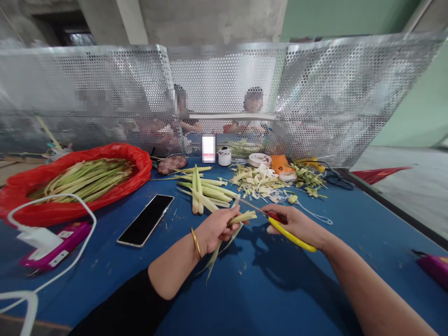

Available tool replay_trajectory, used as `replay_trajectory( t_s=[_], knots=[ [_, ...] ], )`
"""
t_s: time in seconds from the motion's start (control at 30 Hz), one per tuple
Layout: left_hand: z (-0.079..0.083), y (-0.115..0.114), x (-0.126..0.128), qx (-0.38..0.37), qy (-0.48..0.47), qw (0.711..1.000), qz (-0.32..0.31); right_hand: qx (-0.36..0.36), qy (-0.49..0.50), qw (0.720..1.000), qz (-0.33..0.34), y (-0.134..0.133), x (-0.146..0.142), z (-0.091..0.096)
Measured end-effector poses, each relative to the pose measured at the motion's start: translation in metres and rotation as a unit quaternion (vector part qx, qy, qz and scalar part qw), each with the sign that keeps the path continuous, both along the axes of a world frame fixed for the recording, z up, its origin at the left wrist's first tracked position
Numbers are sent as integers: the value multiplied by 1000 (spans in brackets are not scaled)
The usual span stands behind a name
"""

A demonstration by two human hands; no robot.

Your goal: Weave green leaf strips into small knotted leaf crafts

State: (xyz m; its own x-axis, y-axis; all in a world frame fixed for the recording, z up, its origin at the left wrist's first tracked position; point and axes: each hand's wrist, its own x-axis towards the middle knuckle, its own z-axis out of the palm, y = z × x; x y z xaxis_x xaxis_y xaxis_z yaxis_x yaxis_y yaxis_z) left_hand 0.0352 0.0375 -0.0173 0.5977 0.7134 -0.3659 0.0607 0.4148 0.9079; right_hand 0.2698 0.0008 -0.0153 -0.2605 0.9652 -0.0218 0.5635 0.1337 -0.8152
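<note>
My left hand [217, 228], with a gold bangle at the wrist, is closed around a pale green plant stalk [249, 216]. Thin leaf strips hang below its fingers. My right hand [301, 226] grips yellow-and-red-handled scissors [292, 238], whose blades point left toward the stalk. Whether the blades touch it I cannot tell. Just beyond my left hand lies a small bunch of trimmed stalks [198, 193] on the blue table [280, 298]. Behind the scissors spreads a heap of cut trimmings [254, 179].
At left, a red plastic bag [142, 158] holds long stalks. A phone [145, 221] and a purple power strip [59, 247] with white cable lie nearer. A white jar [224, 157], tape roll [259, 160] and orange packet [279, 164] stand before a perforated metal partition [224, 70]; people sit behind it.
</note>
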Motion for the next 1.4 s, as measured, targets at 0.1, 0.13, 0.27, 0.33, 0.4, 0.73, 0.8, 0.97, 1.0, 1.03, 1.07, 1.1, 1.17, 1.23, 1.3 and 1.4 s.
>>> replay_trajectory(
  t_s=[0.1, 0.13, 0.27, 0.33, 0.4, 0.73, 0.8, 0.97, 1.0, 1.03, 1.07, 1.1, 1.17, 1.23, 1.3, 1.4],
  knots=[
    [0, -1, 1, 12, 10, 1000, -11, -7, 24, 1000, 0, 0, -2, 0],
    [0, -1, 1, 13, 14, 1000, -13, -12, 29, 999, -2, 0, -3, 1],
    [1, -2, 1, 14, 21, 1000, -13, -28, 39, 999, -4, -2, -5, 4],
    [1, -1, 1, 10, 14, 1000, -12, -31, 55, 998, -9, -2, -6, 5],
    [0, 0, 1, 8, 7, 1000, -9, -21, 63, 998, -14, -1, -5, 4],
    [2, -1, 1, -14, -8, 1000, 11, 116, -311, 932, -148, 10, 4, -11],
    [4, -2, 1, -22, -23, 999, 18, 114, -387, 900, -163, 11, 7, -15],
    [8, -8, 3, -19, -43, 998, 52, 139, -389, 900, -137, 8, 7, -11],
    [8, -9, 4, -18, -44, 997, 56, 150, -356, 913, -131, 6, 3, -8],
    [8, -11, 5, -15, -44, 997, 57, 150, -300, 934, -125, 3, -1, -4],
    [8, -13, 6, -8, -45, 997, 57, 137, -199, 963, -120, 0, -7, -1],
    [7, -15, 8, 3, -43, 997, 58, 101, -73, 986, -115, -3, -13, 1],
    [5, -19, 12, 34, -30, 997, 60, 7, 138, 985, -106, -9, -27, 5],
    [3, -22, 15, 66, -3, 996, 64, -45, 239, 963, -114, -13, -38, 5],
    [0, -25, 17, 96, 30, 992, 73, -68, 291, 945, -134, -15, -44, 4],
    [-4, -26, 19, 152, 60, 983, 79, -77, 324, 931, -153, -15, -46, 2]
  ],
)
